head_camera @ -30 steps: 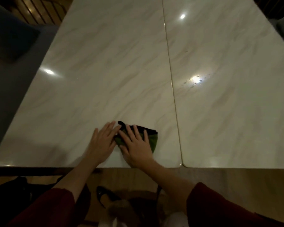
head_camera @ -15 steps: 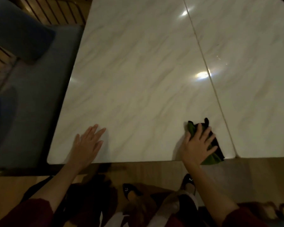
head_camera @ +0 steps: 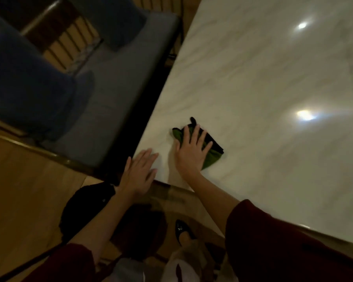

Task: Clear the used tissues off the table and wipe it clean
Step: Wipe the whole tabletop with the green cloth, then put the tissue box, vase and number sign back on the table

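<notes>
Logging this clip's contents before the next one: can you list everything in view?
table: one, white marble, right of view
cleaning cloth: one, green and black, near the table's near left corner
bench seat: one, grey-blue, left of the table
cushions: two, dark blue, on the bench
shoe: one, black, on the wooden floor
left hand: fingers straight, at the table's corner
right hand: flat, pressing on the cloth
sleeves: two, dark red

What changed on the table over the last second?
The left hand lifted off the cloth and moved to the left corner of the table. The right hand swept the cloth left from the seam toward it. The right hand stays flat on the cloth.
</notes>
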